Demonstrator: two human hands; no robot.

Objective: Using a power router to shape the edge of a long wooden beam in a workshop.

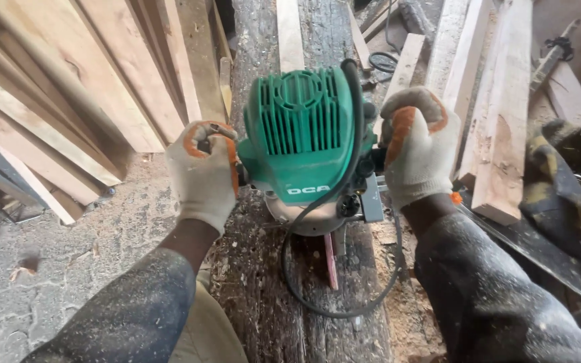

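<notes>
Green router (pixel 304 134) stands upright on a dark log (pixel 270 316), centred between both gloved hands; left hand (pixel 203 171) and right hand (pixel 415 151) each closed around a side handle, equally near.

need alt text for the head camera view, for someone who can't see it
Two gloved hands, left hand and right hand, grip the side handles of a green power router standing on a rough, dark workbench strewn with sawdust. Its black cord loops toward the viewer, and pale wooden planks are stacked on both sides.
</notes>
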